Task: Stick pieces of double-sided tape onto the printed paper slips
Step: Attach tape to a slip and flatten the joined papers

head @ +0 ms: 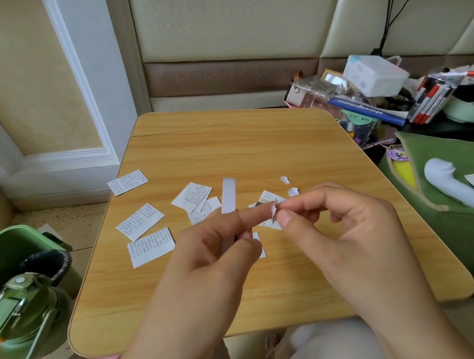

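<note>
Head view shows both hands above the wooden bench (254, 135). Left hand (209, 252) grips a long tape strip (228, 194) that points toward 12 o'clock, while right hand (340, 220) pinches a small tape piece (273, 210) at its fingertips. Printed paper slips (140, 222) lie scattered on the bench toward 10 o'clock of the hands.
</note>
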